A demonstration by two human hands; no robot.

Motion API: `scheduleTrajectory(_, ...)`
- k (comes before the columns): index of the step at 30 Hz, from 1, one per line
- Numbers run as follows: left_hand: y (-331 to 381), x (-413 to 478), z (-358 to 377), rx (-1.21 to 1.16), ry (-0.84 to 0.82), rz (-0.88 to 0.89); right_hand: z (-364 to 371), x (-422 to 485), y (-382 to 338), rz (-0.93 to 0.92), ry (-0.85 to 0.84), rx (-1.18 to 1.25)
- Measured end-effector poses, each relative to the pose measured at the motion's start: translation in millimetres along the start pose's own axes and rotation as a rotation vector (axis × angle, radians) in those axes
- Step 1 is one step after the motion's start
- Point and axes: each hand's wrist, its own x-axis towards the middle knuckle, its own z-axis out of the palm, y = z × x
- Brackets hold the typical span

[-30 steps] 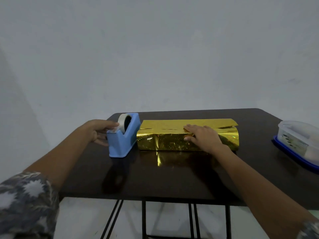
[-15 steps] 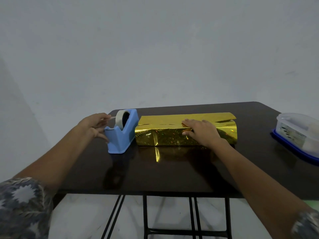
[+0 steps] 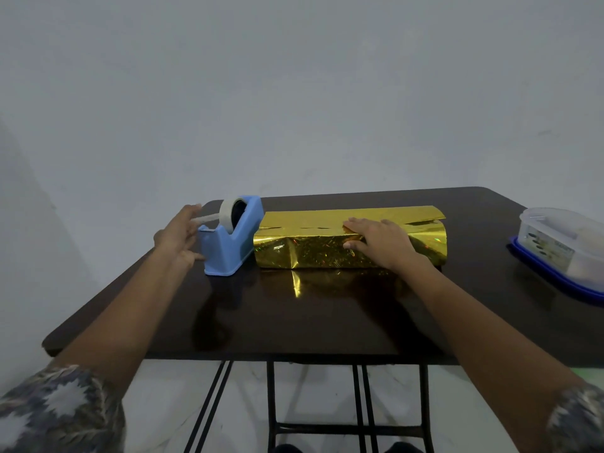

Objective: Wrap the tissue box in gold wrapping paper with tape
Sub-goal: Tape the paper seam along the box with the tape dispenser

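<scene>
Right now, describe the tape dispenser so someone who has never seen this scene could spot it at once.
On the dark table, look left of the gold-wrapped box under the right hand. The dispenser stands at that box's left end, beside the left hand. It is the only light blue thing there, with a white tape roll on top.

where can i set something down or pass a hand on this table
Widest bare patch: the near table, from the tape dispenser and gold-wrapped box to the front edge. Also free: the gap between the box's right end and the plastic container, and a narrow strip behind the box. Crowded: left, where the left hand holds a tape strip beside the dispenser.
</scene>
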Motion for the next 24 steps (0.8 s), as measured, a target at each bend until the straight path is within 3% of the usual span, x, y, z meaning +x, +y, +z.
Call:
scheduleTrajectory(18,-37.3,1.8,-14.3,-0.345,0.002,0.037,0.7,0.6,0.5,0.010,0.011,0.016)
scheduleTrajectory(24,-38.3,-1.1,-16.3,-0.284,0.016,0.011,0.3,0.0,0.1,0.010,0.014,0.018)
